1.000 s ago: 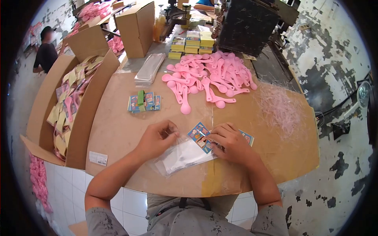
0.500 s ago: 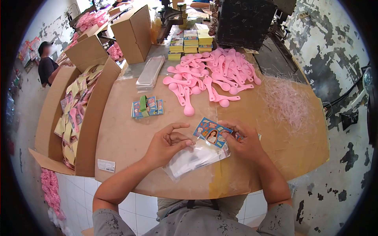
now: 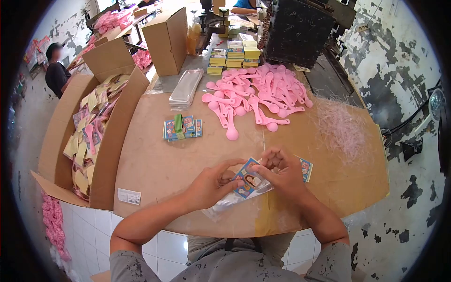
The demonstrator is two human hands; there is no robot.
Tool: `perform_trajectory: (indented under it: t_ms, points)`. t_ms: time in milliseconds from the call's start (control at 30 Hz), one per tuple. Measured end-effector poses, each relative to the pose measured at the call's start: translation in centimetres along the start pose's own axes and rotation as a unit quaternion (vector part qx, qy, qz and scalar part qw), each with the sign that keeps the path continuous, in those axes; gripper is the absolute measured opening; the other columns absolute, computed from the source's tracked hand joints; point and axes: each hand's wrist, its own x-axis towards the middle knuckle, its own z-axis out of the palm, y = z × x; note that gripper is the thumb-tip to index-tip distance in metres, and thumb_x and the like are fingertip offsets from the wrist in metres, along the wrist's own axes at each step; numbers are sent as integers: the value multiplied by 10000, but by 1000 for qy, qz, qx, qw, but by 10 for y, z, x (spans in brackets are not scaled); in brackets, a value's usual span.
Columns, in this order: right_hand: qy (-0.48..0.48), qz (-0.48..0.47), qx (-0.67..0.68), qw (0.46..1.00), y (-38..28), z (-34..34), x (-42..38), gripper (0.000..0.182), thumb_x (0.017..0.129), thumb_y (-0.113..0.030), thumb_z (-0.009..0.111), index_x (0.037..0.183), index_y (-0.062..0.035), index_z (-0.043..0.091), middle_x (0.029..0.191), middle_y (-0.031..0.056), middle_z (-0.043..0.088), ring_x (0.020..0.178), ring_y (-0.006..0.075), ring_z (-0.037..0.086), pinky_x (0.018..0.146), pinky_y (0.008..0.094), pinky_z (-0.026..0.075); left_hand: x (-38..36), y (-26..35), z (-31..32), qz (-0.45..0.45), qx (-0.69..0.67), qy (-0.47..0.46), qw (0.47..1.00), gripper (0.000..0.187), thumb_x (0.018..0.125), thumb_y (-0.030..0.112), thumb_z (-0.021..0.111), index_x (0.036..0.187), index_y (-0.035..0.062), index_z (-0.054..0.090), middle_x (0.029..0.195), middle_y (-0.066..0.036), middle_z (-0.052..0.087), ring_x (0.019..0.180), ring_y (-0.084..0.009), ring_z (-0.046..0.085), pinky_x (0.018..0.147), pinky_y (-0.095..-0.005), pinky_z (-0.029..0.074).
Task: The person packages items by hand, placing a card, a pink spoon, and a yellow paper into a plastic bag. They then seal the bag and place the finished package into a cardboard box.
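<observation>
Printed card [image 3: 250, 181] at frame centre, pinched between left hand [image 3: 212, 186] and right hand [image 3: 280, 173] grips, over clear bag [image 3: 224, 203]

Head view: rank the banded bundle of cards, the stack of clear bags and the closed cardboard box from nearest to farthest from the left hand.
1. Banded bundle of cards, just beyond the left hand on the table.
2. Stack of clear bags, farther back, past the bundle.
3. Closed cardboard box, farthest, at the back of the table.

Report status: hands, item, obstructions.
Left hand holds clear bag. Right hand pinches printed card at bag's mouth. Nothing blocking; pink spoons lie apart.
</observation>
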Motion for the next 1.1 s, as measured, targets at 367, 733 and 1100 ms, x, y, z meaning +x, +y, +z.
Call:
perform_trajectory:
  t_ms: [367,733,1100]
  points:
    - [-24,-123,-405,906,16,-73,85,241,979,-129,662,1189,-26,721,1196,166,670,1106,308,650,976,430,510,0,6,-9,-36,-71,28,996,434,1062,49,607,1482,21,502,1052,-90,751,917,-73,675,775,-241,561]
    - [-56,-71,-323,942,-9,-79,75,212,923,-61,698,1127,-16,731,985,110,686,894,221,654,796,365,523,2,10,-14,-7,-117,74,990,412,1045,66,648,1440,17,541,980,-51,733,886,-50,665,757,-226,557]
    - [-207,-136,-262,933,-59,-36,32,206,907,-20,688,1097,-19,768,943,119,679,844,270,673,756,382,545,2,1,-11,-24,-96,44,994,306,1058,97,643,1332,-37,642,1135,-93,756,985,-83,691,828,-248,577]
